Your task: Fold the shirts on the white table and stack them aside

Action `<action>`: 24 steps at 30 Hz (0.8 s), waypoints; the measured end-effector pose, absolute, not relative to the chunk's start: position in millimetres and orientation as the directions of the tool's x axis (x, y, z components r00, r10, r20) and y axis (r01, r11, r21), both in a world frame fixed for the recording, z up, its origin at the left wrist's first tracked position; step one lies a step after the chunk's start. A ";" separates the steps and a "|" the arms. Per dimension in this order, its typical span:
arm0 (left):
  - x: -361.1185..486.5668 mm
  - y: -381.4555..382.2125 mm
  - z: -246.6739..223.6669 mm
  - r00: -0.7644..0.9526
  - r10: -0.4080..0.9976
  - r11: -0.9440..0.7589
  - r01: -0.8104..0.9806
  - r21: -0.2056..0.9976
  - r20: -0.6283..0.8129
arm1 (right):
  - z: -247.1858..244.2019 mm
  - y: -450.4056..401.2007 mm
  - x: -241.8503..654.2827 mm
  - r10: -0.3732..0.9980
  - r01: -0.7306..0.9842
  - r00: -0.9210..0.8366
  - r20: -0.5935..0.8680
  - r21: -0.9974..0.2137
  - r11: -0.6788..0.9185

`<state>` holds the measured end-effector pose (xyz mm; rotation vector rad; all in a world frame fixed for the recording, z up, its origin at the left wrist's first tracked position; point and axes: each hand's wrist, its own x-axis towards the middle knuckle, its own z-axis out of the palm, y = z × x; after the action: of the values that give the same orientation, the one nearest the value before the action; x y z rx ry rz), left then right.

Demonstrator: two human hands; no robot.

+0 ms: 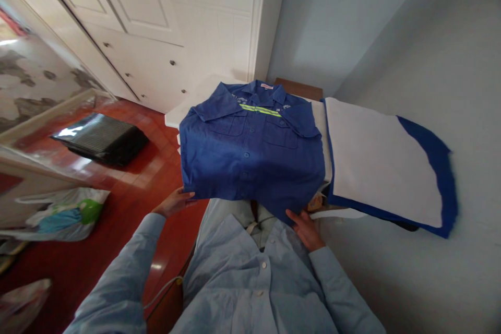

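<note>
Though boxy, creased blue cloth shirt (250,148), hem (219,197) in pinched grip of left hand (176,202) and right hand (306,228).

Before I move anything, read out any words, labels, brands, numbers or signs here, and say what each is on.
Nothing reads clearly enough to quote.
Collar label in the blue shirt: print too small to read.
White markings on both sides of the shirt's chest: too small and blurred to read.

Both forearms reach forward, hands apart (left fingers curled in).
</note>
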<state>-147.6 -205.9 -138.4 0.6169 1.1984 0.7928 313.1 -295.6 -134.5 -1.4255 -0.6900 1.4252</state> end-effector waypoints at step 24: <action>-142.5 -196.8 76.7 -0.346 0.938 0.005 -0.079 0.997 -0.033 | -16.3 -297.2 360.3 0.965 0.092 0.263 0.010 -0.996 -0.014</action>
<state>-142.5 -196.8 76.7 0.9480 1.4121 1.4843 360.3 -297.2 -16.3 -1.3928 -1.0742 0.9654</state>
